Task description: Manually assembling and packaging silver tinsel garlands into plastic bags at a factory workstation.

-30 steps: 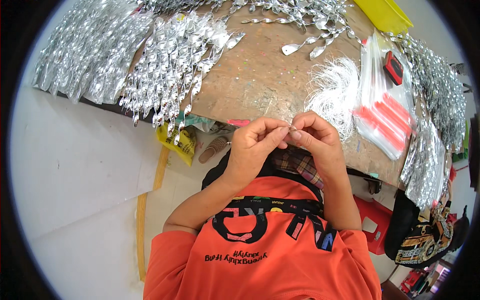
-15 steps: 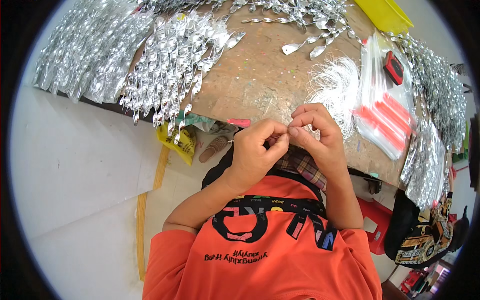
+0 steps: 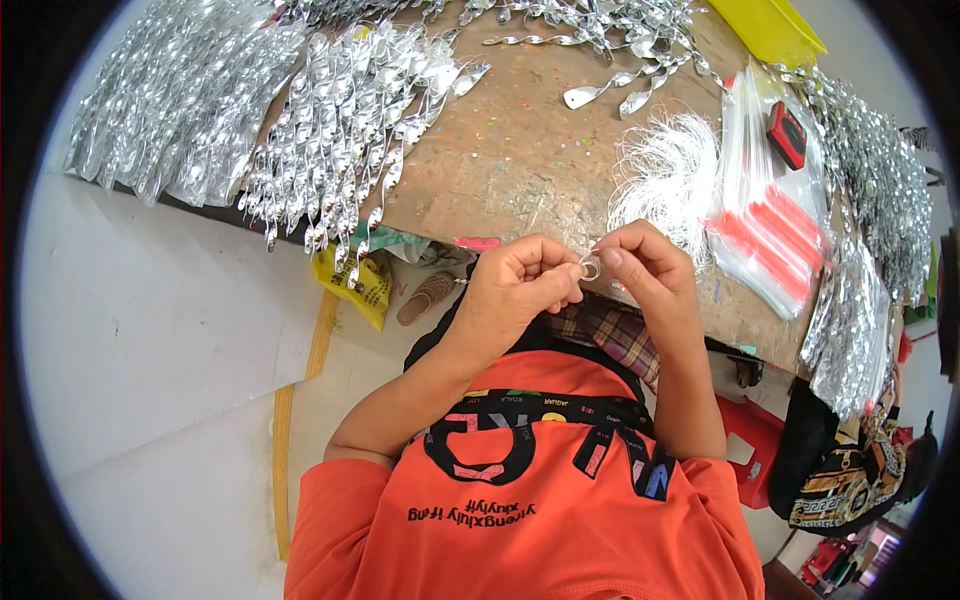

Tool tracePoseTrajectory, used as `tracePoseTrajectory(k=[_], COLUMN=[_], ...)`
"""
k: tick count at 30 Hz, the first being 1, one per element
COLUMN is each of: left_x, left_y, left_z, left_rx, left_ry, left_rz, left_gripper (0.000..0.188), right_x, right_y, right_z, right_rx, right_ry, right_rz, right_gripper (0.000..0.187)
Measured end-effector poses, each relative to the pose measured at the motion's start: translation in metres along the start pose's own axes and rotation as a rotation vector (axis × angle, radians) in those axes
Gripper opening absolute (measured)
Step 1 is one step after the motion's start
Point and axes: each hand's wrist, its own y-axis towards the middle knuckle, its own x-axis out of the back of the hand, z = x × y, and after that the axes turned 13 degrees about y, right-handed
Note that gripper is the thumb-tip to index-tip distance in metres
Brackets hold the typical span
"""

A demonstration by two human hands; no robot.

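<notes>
Small string loop [image 3: 598, 268] held up at the near edge of the bench [image 3: 500, 180]

The loop is in the air between the two hands, just by the middle of the bench's near edge. It is thin and light, which is probably why both hands hold it by the fingertips and close together. A heap of white strings [image 3: 665, 190] lies toward the near edge beside the right hand [image 3: 655, 275], seemingly for an easy reach. Clear bags [image 3: 770, 240] lie flat just right of it, and a red-and-black box [image 3: 787, 136] rests on them, perhaps as a weight. Twisted silver strips [image 3: 350, 120] hang over the near edge toward the left corner, likely to leave the middle free.

The left hand [image 3: 525, 285] is turned inward, its thumb and forefinger pressed together on one side of the loop and its other fingers curled beneath. The right hand stands a little higher, with thumb and forefinger seeming to pinch the loop's upper side and the remaining fingers loosely bent. The tips are near each other but apart; whether the string is knotted is too small to tell.
</notes>
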Motion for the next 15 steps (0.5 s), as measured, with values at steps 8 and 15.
tracePoseTrajectory(k=[8,15], left_x=[-0.0001,0.0012], left_y=[-0.0005,-0.0045], left_z=[0.0056,-0.0012], left_rx=[-0.047,-0.016], left_ry=[0.149,0.359], left_rz=[-0.045,-0.049], left_gripper=[0.011,0.013], right_x=[-0.0037,-0.0069], right_y=[-0.0015,0.0034], right_z=[0.0046,-0.0029], right_rx=[0.099,0.639], right_ry=[-0.219,-0.919], right_rz=[0.087,-0.034], right_gripper=[0.009,0.013])
